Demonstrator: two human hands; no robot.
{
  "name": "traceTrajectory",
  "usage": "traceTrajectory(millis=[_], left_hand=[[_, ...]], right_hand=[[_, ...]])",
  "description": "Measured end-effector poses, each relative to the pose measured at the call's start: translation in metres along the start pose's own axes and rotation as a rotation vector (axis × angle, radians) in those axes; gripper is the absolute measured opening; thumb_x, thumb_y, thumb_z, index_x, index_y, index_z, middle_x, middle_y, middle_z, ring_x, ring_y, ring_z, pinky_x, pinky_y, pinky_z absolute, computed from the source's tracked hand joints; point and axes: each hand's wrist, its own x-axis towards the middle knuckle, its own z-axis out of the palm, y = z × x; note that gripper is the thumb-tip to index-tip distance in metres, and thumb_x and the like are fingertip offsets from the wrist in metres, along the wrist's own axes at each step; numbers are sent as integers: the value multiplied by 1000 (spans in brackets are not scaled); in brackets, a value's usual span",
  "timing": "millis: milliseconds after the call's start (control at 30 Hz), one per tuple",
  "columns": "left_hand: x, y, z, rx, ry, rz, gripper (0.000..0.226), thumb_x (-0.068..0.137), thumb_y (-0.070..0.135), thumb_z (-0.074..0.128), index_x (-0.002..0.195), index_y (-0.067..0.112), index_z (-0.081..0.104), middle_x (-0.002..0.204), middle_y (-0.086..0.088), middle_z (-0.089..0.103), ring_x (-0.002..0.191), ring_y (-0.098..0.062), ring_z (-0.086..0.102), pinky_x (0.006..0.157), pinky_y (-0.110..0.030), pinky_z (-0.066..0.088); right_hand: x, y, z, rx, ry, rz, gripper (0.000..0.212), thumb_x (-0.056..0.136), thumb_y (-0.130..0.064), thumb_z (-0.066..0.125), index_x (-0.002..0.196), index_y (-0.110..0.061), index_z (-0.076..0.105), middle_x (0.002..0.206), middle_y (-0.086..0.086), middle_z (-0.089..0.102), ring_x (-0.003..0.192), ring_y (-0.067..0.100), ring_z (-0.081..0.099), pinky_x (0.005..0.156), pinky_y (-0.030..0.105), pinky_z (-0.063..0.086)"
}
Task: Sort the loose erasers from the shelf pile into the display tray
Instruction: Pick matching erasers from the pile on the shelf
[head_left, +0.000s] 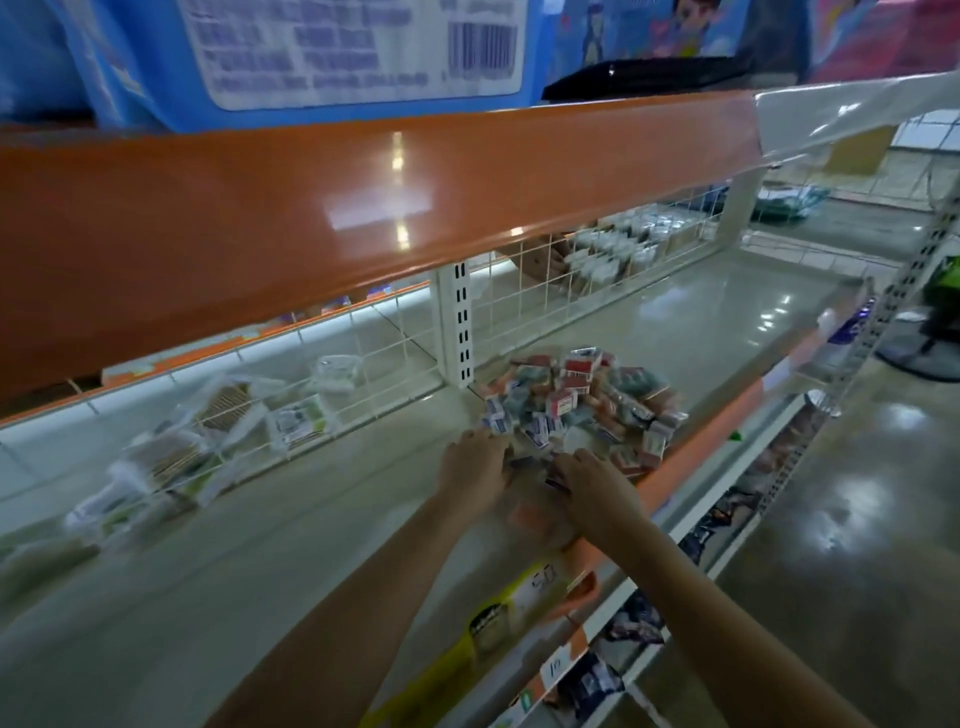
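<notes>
2 hands (474, 457) at eraser pile (576, 405)

Two hands (524, 473) and one pile of erasers (582, 405) (too many and too blurred to count).
</notes>
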Motion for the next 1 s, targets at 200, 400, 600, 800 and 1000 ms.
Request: traceTrajectory(millis=[200,400,600,800,1000], left_hand=[[-21,-21,-10,-228,101,-88,29,89,30,60,116,22,63,109,-3,59,105,-21,53,88,-33,44],[-78,-56,-42,-338,251,-179,23,85,28,65,107,23,67,101,3,60,97,-15,54,78,-23,39],[-160,-98,-81,-242,376,-299,22,84,25,67,106,24,68,103,6,65,97,-12,55,77,-19,36],[-245,-144,-114,-136,424,-400,23,80,20,71,103,20,71,99,2,68,93,-18,59,77,-26,42],[-332,-183,-128,-52,455,-552,24,80,19,72,104,20,70,99,1,66,95,-20,56,79,-23,35]], right_hand=[[1,0,3,245,94,-50,27,89,-20,60,116,-15,59,108,3,56,102,20,53,80,23,39],[-2,-48,-5,392,125,-207,21,87,-17,64,106,-9,64,99,1,53,88,19,57,77,26,46],[-15,-125,-4,537,88,-377,16,84,-10,65,100,-13,66,98,-1,56,83,14,56,78,25,48],[-36,-216,0,579,19,-552,15,84,-14,65,99,-17,65,97,-7,56,83,5,50,68,9,36],[-70,-296,8,583,-67,-719,16,83,-15,66,99,-18,64,93,-6,54,86,9,51,73,14,42]])
